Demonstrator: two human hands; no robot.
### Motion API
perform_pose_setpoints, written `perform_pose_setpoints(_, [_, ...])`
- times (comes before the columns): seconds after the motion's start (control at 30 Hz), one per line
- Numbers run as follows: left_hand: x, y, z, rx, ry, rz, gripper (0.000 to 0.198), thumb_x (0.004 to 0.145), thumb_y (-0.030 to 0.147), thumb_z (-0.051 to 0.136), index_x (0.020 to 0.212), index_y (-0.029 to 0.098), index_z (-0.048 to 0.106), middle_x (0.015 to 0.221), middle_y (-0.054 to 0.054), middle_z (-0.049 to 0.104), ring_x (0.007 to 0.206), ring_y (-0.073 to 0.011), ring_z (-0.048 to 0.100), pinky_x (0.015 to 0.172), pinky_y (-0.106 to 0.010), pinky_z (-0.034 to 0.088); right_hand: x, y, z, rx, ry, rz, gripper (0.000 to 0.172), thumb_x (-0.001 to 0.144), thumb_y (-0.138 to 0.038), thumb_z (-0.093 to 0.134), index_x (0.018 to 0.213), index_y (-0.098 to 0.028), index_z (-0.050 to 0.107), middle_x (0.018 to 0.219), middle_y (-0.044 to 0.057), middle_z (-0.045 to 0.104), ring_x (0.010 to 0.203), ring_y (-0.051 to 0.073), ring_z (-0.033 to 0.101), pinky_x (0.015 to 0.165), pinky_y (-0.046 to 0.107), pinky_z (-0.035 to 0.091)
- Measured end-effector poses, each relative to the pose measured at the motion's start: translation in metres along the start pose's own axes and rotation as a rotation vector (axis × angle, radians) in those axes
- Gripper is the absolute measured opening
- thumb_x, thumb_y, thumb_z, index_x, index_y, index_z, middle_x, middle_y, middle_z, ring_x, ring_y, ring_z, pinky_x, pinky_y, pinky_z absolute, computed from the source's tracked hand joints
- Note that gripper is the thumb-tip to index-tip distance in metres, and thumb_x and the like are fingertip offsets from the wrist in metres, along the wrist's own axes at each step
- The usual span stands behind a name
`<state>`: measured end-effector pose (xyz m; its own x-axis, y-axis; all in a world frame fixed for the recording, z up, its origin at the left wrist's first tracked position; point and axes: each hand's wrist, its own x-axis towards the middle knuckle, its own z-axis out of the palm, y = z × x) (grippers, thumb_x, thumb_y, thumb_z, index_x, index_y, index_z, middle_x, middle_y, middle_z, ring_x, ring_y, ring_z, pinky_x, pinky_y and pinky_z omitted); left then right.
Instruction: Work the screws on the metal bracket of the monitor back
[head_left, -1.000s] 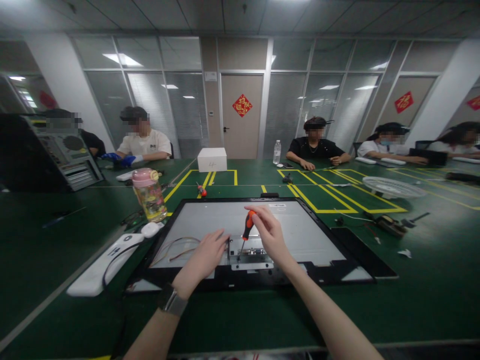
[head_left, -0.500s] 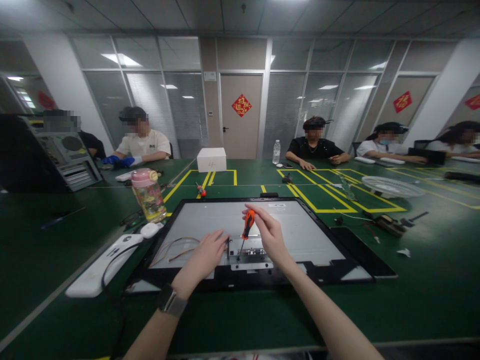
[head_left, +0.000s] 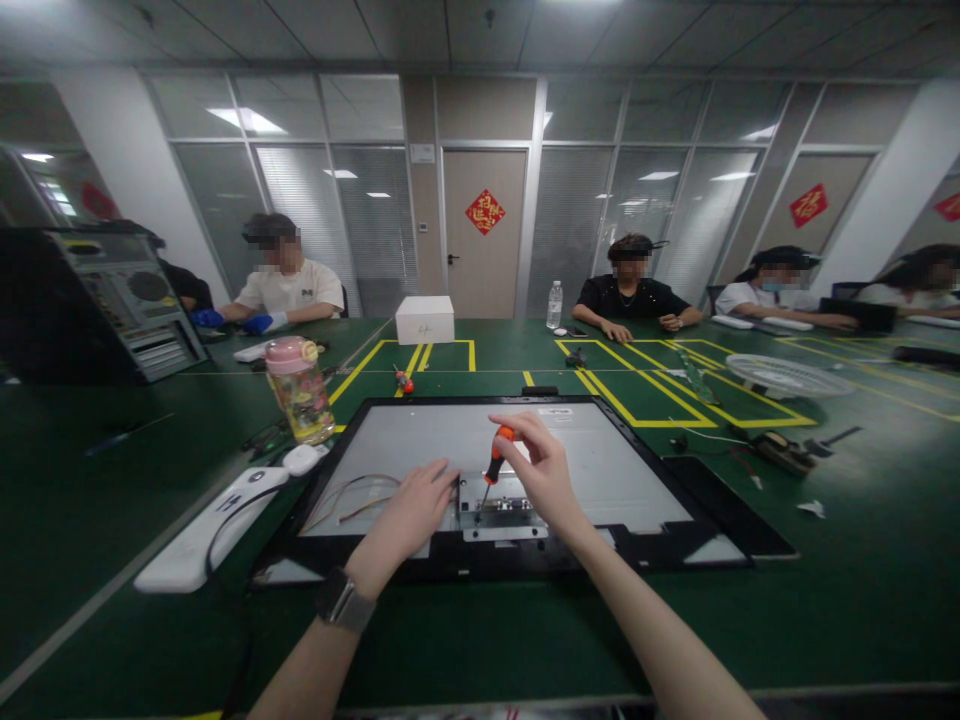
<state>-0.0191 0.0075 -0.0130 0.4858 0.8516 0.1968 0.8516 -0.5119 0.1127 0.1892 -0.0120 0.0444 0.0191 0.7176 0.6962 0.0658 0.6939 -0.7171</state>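
An orange and black screwdriver leans slightly right, its tip on a small metal bracket. The fingers of my right hand close around the upper handle, index finger over its top. Flat beside the bracket lies my left hand, fingers stretched out and fingertips at the bracket's left edge. Under both hands is a large flat display panel with a grey back and black frame. Thin wires run across the panel left of my left hand. My right palm partly hides the bracket's right end.
Left of the panel are a white power strip, a pink-lidded bottle and a computer case. A black slab lies along its right edge. Beyond are a red screwdriver and a white box. Several people sit across the table.
My right hand's fingers have curled closer around the screwdriver handle, which has shifted slightly right and down. My left hand stays in place by the bracket.
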Motion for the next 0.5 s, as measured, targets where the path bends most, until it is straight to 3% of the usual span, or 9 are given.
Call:
perform_pose_setpoints(0.1, [-0.0001,-0.0009,0.0011,-0.005,0.024,0.007,0.038,0.101,0.023,0.041,0.135,0.019,0.058,0.147,-0.014,0.053,0.133,-0.0263,0.052,0.112,-0.046,0.039,0.0003,0.0010,-0.0007,-0.024,0.026,-0.009,0.018,0.090,-0.029,0.063,0.104,-0.027,0.076,0.089,0.004,0.065,0.087,0.020,0.062,0.083,0.036,0.048])
perform_pose_setpoints(0.23, [0.0000,-0.0011,0.0017,0.011,0.031,0.009,0.037,0.101,0.022,0.041,0.135,0.020,0.058,0.146,-0.013,0.054,0.133,-0.0265,0.053,0.112,-0.045,0.040,-0.0006,0.0021,-0.0012,0.080,-0.054,0.064,0.029,0.098,-0.029,0.048,0.118,-0.028,0.070,0.108,0.007,0.071,0.099,0.022,0.066,0.091,0.040,0.049])
perform_pose_setpoints(0.4, [0.0008,0.0018,-0.0012,0.036,-0.013,-0.011,0.039,0.102,0.021,0.040,0.137,0.018,0.056,0.148,-0.014,0.052,0.135,-0.0271,0.051,0.113,-0.045,0.038,-0.0008,0.0011,0.0001,-0.028,0.006,-0.009,0.017,0.088,-0.030,0.067,0.102,-0.027,0.075,0.086,0.004,0.065,0.085,0.021,0.063,0.081,0.037,0.049])
perform_pose_setpoints(0.5, [0.0011,0.0035,-0.0029,0.017,-0.018,-0.022,0.039,0.101,0.021,0.041,0.137,0.017,0.057,0.148,-0.015,0.052,0.135,-0.0279,0.051,0.113,-0.046,0.038,-0.0010,0.0001,0.0002,-0.049,-0.008,-0.018,0.021,0.094,-0.031,0.059,0.107,-0.026,0.074,0.092,0.005,0.067,0.090,0.021,0.063,0.085,0.038,0.049])
